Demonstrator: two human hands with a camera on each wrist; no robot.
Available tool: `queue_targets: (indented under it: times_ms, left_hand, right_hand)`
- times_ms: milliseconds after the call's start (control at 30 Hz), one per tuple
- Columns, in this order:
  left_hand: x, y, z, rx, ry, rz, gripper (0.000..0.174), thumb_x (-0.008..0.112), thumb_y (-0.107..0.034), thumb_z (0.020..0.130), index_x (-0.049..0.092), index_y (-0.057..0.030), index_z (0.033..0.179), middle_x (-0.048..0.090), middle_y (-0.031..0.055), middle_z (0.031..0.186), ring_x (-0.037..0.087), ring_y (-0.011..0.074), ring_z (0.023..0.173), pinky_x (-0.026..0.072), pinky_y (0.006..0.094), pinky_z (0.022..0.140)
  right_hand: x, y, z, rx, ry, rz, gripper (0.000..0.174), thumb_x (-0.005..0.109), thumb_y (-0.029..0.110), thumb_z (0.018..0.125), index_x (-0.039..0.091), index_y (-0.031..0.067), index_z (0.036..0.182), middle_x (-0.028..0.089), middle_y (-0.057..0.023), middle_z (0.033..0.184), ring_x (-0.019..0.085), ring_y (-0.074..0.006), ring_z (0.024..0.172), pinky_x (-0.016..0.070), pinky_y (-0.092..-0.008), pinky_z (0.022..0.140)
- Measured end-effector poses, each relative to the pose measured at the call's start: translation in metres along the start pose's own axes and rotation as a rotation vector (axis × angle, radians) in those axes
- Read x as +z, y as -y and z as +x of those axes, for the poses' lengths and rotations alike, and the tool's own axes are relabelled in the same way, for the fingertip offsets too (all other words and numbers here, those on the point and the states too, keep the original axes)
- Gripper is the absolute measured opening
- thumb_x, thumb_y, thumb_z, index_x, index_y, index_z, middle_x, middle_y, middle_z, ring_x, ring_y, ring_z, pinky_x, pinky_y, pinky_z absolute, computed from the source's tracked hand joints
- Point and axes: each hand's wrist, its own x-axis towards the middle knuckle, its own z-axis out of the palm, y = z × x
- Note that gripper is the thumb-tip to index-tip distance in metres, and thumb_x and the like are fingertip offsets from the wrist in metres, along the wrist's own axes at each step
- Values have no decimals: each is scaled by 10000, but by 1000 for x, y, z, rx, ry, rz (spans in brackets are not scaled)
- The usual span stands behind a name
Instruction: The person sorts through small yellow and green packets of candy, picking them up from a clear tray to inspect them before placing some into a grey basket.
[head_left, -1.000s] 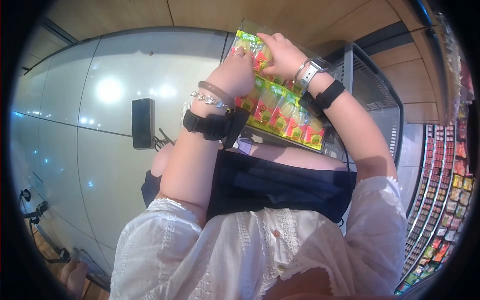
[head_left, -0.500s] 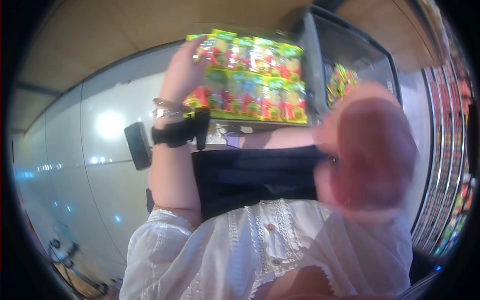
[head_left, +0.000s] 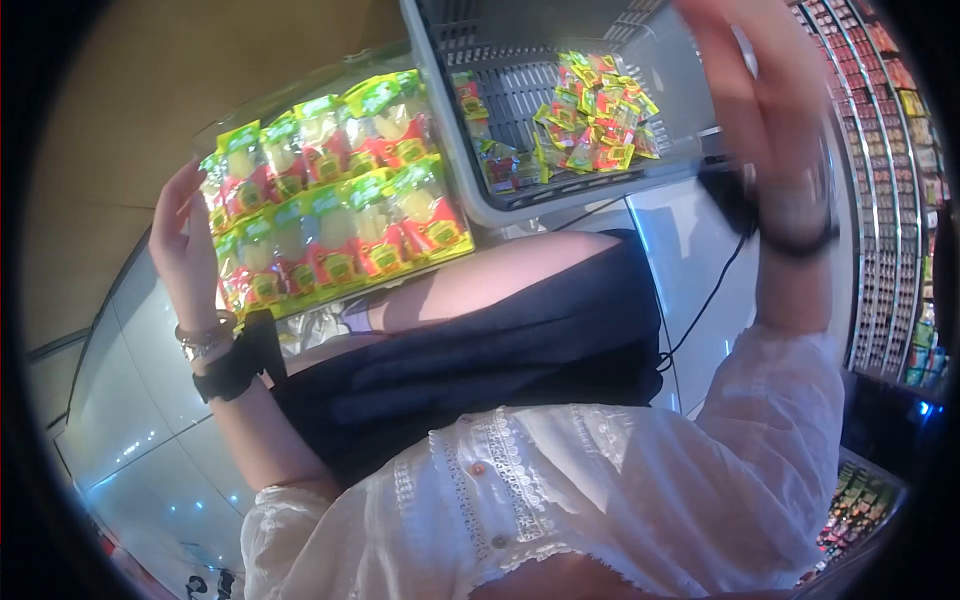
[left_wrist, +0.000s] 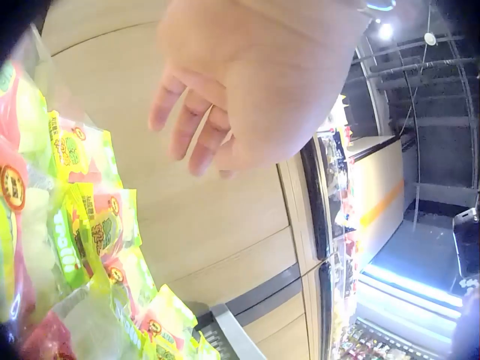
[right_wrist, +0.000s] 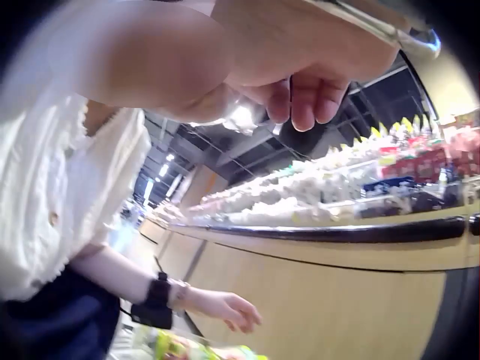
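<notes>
A clear-wrapped block of yellow-green and red candy packets (head_left: 340, 210) lies across the lap, tilted up to the right. My left hand (head_left: 185, 240) stands at its left end with straight fingers and grips nothing. In the left wrist view the left hand (left_wrist: 247, 82) hangs relaxed over the packets (left_wrist: 75, 225). My right hand (head_left: 755, 90) is raised and blurred at the upper right, away from the packets. In the right wrist view the right hand (right_wrist: 300, 82) has loosely curled fingers with nothing in them, and the left hand (right_wrist: 225, 309) shows far below.
A grey plastic basket (head_left: 440, 130) sits beyond the block with several loose candy packets (head_left: 590, 110) inside. Stocked store shelves (head_left: 890, 200) run down the right side. A black cable (head_left: 700, 300) hangs from the right wrist strap. A glossy white counter (head_left: 130, 400) lies lower left.
My right hand has left the candy block and risen to the upper right. The left hand stays at the block's left end. The view has swung, bringing the basket into sight.
</notes>
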Motion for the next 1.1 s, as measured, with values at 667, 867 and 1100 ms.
queue_targets:
  times_ms: [667, 867, 1100]
  left_hand:
    - [10, -1, 0, -12, -83, 213, 177, 436, 27, 835, 554, 22, 967, 583, 76, 927, 529, 136, 893, 398, 252, 790]
    - [7, -2, -4, 2, -75, 167, 177, 434, -8, 857, 555, 7, 986, 580, 84, 958, 527, 147, 920, 396, 276, 840]
    - [-2, 0, -5, 80, -87, 99, 177, 430, -2, 856, 551, 15, 984, 578, 97, 964, 530, 166, 941, 401, 295, 853]
  right_hand:
    - [252, -259, -166, 919, 1160, -161, 1081, 641, 658, 494, 262, 37, 1293, 281, -255, 1276, 357, -359, 1164, 338, -385, 940]
    - [249, -202, -144, 866, 1239, -178, 1009, 663, 623, 525, 274, 88, 1286, 290, -269, 1245, 401, -394, 1109, 353, -383, 923]
    - [266, -176, -139, 1036, 1105, -222, 772, 693, 356, 603, 343, 135, 1255, 349, -213, 1232, 462, -372, 1055, 386, -381, 898]
